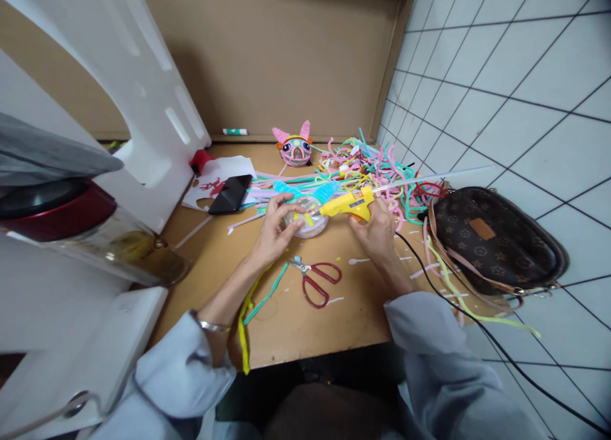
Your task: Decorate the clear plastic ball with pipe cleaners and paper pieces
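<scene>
My left hand grips the left side of a round, clear plastic piece with yellow strips on its face and two blue fuzzy ears at the top. A yellow hot glue gun is in my right hand, its nozzle pointing left at the piece's right edge; whether it touches, I cannot tell. A glue stick sticks out of the gun's back. Below the hands lie red-handled scissors, beside a teal pipe cleaner and a yellow one near my left forearm.
Behind are a finished pink-eared animal face, a pile of pipe cleaners, a phone and a green marker. A brown handbag stands right, a glass jug left. The gun's black cord trails off to the right.
</scene>
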Demonstrator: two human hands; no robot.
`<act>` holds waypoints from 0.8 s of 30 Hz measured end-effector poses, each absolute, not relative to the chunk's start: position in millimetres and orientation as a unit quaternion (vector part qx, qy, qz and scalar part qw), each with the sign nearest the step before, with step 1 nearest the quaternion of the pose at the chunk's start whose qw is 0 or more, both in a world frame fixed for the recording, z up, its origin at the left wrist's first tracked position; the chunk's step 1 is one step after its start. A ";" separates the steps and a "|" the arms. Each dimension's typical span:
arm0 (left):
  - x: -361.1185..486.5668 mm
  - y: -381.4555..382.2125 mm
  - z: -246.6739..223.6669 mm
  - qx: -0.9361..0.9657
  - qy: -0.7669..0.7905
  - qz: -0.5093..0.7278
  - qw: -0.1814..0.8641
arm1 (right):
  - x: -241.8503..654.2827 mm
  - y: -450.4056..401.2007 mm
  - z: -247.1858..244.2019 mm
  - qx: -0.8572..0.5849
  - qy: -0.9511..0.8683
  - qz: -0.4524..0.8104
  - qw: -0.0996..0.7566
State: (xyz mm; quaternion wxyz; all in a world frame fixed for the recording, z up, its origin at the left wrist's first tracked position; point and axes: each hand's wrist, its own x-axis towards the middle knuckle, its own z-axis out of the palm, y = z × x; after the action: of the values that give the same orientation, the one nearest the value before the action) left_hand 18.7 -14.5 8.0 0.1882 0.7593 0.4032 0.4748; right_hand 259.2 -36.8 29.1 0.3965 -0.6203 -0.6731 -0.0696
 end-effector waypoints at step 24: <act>17.7 -12.4 6.0 0.752 0.385 0.495 0.203 | 265.4 -33.9 26.9 -0.587 -0.696 -0.083 0.406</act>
State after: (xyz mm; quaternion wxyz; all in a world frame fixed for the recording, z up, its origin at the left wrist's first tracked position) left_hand 17.7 -12.4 6.0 0.2026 0.7523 0.3849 0.4949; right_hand 265.4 -33.9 26.9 0.4058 -0.5867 -0.6959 -0.0826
